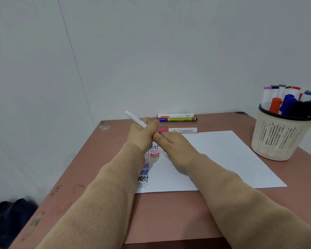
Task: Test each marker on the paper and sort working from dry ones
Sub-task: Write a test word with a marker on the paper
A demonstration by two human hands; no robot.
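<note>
A white marker [136, 120], angled to ten o'clock, is gripped in the left hand [142, 133], seemingly pinched by the right hand [174, 146].

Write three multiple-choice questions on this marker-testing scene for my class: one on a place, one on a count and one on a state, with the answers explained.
1. Where does the basket of markers stand?
A. on the floor
B. at the right side of the table
C. on a shelf

2. How many markers lie loose beyond the paper?
A. one
B. five
C. three

3. What is the state of the white marker?
A. held in the air by the left hand
B. lying flat on the sheet
C. standing in the holder

Answers:
1 B: the basket sits on the tabletop at the right.
2 C: an orange-labelled marker, a blue marker and a pink-capped marker lie there.
3 A: the left hand's fingers grip it above the table.
</note>
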